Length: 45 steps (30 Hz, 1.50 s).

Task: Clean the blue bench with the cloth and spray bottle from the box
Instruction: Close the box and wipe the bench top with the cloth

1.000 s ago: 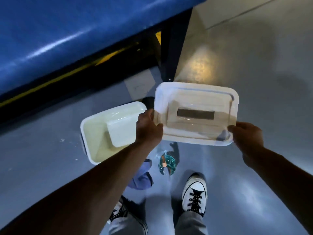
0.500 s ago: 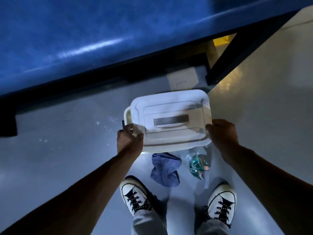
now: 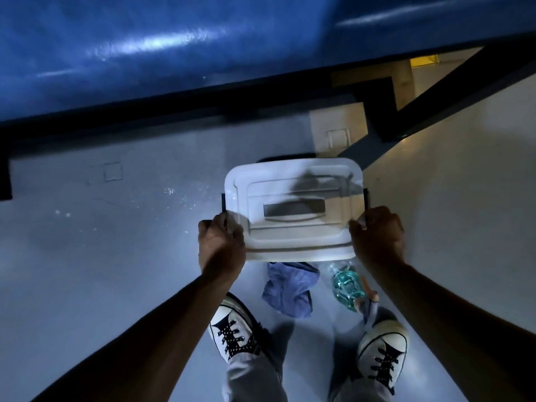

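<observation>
A white plastic box with its lid (image 3: 293,210) on top sits on the grey floor in front of my feet. My left hand (image 3: 221,242) grips the lid's near left corner and my right hand (image 3: 377,236) grips its near right corner. Just behind the box, between my shoes, lie a crumpled blue cloth (image 3: 290,288) and a clear spray bottle (image 3: 346,285) with teal liquid, lying on its side. The blue bench (image 3: 174,47) spans the top of the view, glossy and padded.
The bench's black frame and angled leg (image 3: 429,105) run along the floor beyond the box. Small white specks (image 3: 171,191) dot the floor left of the box. My two white sneakers (image 3: 235,335) stand close behind the cloth and bottle.
The lid moved from beside the open box to sit squarely over it, hiding the inside. Both hands shifted with it to the near corners. My view swung left, showing more bench.
</observation>
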Motion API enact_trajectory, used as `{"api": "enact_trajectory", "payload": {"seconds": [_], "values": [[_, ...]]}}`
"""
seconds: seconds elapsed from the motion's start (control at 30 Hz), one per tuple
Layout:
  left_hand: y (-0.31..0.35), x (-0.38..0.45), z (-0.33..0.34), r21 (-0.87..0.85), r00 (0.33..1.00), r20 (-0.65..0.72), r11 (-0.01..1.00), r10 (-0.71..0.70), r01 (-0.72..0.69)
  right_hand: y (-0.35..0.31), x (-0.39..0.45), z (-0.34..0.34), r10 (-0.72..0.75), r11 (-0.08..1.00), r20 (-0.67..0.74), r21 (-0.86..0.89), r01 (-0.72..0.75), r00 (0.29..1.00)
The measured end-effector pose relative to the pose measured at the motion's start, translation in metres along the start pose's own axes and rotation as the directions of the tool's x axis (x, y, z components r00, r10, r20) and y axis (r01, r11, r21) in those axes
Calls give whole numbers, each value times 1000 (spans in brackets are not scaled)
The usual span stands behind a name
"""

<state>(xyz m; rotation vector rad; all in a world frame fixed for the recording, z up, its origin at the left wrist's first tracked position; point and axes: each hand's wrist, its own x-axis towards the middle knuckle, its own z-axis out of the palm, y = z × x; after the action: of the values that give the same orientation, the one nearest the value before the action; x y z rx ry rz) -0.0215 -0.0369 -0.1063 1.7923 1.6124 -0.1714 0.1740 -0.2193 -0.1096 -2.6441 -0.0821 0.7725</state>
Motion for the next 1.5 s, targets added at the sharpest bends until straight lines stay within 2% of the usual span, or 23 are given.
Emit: {"api": "enact_trajectory", "payload": {"seconds": [0.1,0.3,0.43,0.53,0.6,0.67,0.73,0.8,0.9,0.97,1.1,1.17,1.3,1.4,1.5], "values": [[-4,-4,-1,-13,1000,15,1000,-23,23,6,-5,1,61,998,47,-37,-59,997],[-5,0,3,-24,999,-32,999,-23,22,6,2,9,70,997,-7,-43,-70,998],[-6,7,-2,-41,998,41,998,-39,41,3,2,5,85,996,16,-36,-85,996],[-8,12,-11,-36,995,95,999,-22,25,1,-7,-6,51,998,53,-27,-50,997],[-5,6,-19,-69,995,97,997,-32,39,-1,-24,-13,16,1000,18,-4,-16,1000],[-6,-7,-25,-144,998,50,988,-48,55,0,-52,-11,-118,993,14,-10,118,993],[-14,-26,-28,-173,999,19,984,-28,31,7,-83,3,-272,960,135,-32,279,953],[-25,-45,-26,-182,998,54,983,-30,39,20,-107,27,-337,920,316,-92,382,887],[-56,-68,-17,-302,991,113,948,-71,102,41,-125,77,-331,846,528,-201,494,782],[-83,-81,-10,-338,990,114,934,-82,116,48,-128,108,-283,816,569,-281,506,772],[-137,-107,-1,-366,992,98,924,-74,105,49,-127,161,-147,865,436,-378,330,888],[-157,-115,3,-380,989,101,915,-105,136,49,-124,179,-148,849,362,-432,306,921],[-186,-118,3,-402,980,108,894,-168,198,57,-118,193,-182,865,390,-373,335,903],[-191,-116,-12,-428,975,121,877,-186,220,51,-128,179,-249,862,415,-317,396,875],[-180,-114,-48,-469,976,101,857,-190,216,16,-162,147,-251,900,411,-234,367,877]]}}
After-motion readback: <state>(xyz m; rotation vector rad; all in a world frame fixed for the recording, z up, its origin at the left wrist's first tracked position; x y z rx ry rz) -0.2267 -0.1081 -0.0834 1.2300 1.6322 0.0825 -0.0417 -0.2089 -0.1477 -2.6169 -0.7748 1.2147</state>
